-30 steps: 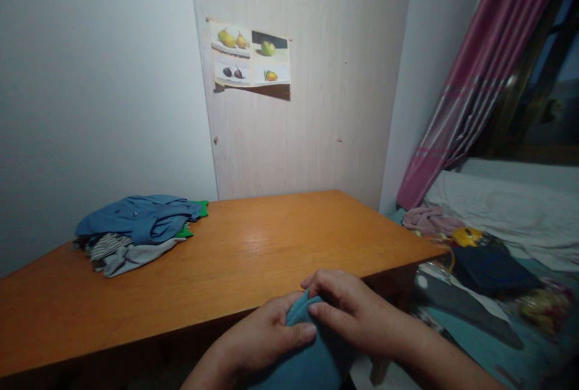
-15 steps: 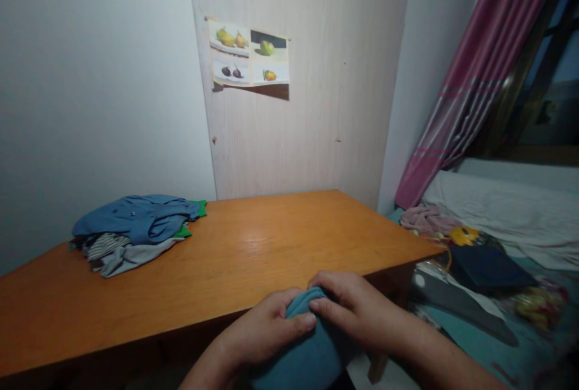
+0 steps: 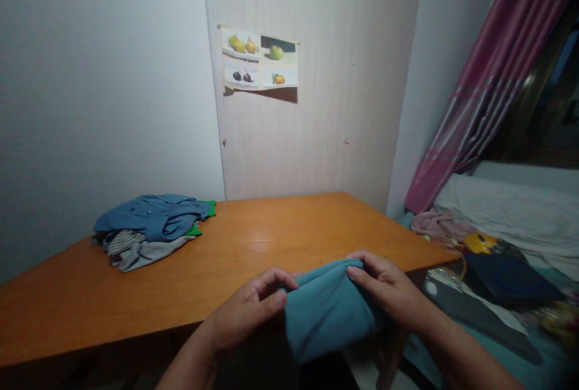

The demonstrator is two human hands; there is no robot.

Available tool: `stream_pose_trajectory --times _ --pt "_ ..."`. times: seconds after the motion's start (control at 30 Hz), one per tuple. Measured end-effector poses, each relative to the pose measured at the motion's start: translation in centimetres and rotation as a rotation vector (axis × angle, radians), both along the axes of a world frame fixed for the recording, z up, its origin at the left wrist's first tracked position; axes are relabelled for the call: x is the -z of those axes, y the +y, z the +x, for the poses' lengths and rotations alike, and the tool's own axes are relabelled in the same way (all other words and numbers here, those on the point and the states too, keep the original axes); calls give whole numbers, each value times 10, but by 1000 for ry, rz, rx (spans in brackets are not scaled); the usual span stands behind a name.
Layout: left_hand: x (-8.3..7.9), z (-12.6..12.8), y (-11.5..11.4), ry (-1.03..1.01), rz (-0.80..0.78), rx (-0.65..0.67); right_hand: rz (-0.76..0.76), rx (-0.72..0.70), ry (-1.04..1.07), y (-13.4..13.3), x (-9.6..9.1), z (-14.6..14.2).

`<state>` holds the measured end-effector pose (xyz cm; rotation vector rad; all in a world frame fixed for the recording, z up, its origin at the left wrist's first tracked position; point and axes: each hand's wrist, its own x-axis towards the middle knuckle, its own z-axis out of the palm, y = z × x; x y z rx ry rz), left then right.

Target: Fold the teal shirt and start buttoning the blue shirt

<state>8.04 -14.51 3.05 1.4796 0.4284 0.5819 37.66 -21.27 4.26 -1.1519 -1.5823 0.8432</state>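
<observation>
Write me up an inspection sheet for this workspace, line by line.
Surface: orange-brown wooden table, slightly shiny.
Item in hand: teal cloth, folded, held up at the table's near edge.
Clutter: heap of clothes on the table's left part, blue on top, with grey, striped and green showing; off to the right, a pink cloth, a white cloth and a dark blue flat item.
Hands: left hand grips the cloth's left end; right hand grips its upper right corner.
Cables: nothing seen for certain.
Surroundings: fruit picture sheet on the wall panel; pink curtain at right.
</observation>
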Motion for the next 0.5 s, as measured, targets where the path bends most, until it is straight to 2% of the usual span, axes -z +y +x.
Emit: stream_pose_trajectory --times 0.1,0.2,0.3,0.5 --pt "-11 2 -4 56 162 -13 -2 -15 5 -2 -3 -3" --pt "-14 4 -4 184 246 -14 6 -14 6 -3 -5 -4" --pt "-6 5 0 230 233 -41 13 -2 -6 -3 -5 -4" --pt "5 11 4 100 102 -94 12 21 -18 0 -1 -2"
